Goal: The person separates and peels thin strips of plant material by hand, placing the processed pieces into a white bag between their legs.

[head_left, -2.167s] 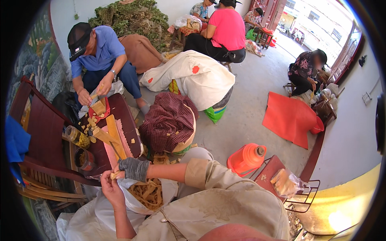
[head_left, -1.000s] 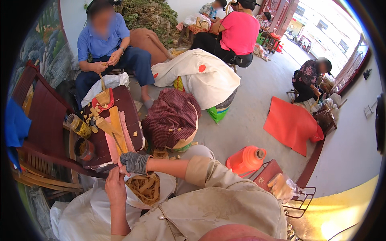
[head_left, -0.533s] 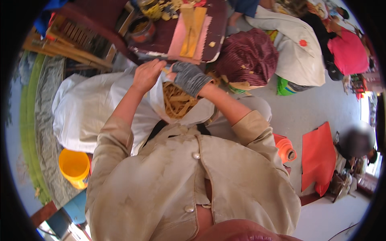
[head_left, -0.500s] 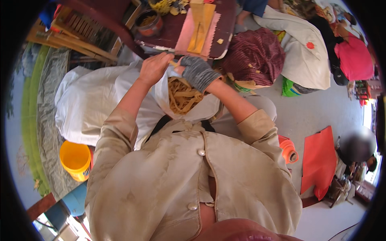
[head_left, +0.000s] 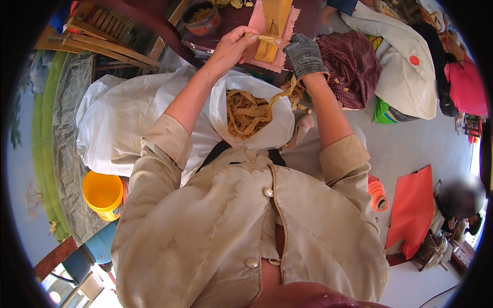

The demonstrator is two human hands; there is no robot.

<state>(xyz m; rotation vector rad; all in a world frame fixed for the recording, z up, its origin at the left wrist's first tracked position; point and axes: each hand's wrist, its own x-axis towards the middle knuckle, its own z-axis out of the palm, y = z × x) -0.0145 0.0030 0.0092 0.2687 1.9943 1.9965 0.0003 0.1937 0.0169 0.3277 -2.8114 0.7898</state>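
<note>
My left hand [head_left: 232, 50], bare, pinches one end of a short pale tan strip [head_left: 266, 38] over the wooden board. My right hand [head_left: 303, 55], in a grey fingerless glove, grips its other end. A longer strip [head_left: 282, 94] hangs below my right hand toward the white bag [head_left: 281, 126] full of curled tan strips [head_left: 246, 114]. The wooden board [head_left: 266, 53], with a slender dark piece along it, lies on a pink cloth [head_left: 278, 63] on a maroon seat [head_left: 230, 19]. A tub [head_left: 202, 19] of brown bits stands at its left.
Wooden slats [head_left: 108, 46] lie upper left, a yellow bucket [head_left: 100, 193] lower left. At right are checked cloth [head_left: 349, 66], a white covered sack [head_left: 405, 82], an orange flask [head_left: 376, 191] and a red mat [head_left: 411, 205]. A co-worker in pink [head_left: 465, 90] and another person [head_left: 462, 197] sit farther right.
The view has swung down toward my lap. My hands have moved forward and apart over the board, and the short strip now shows stretched between them.
</note>
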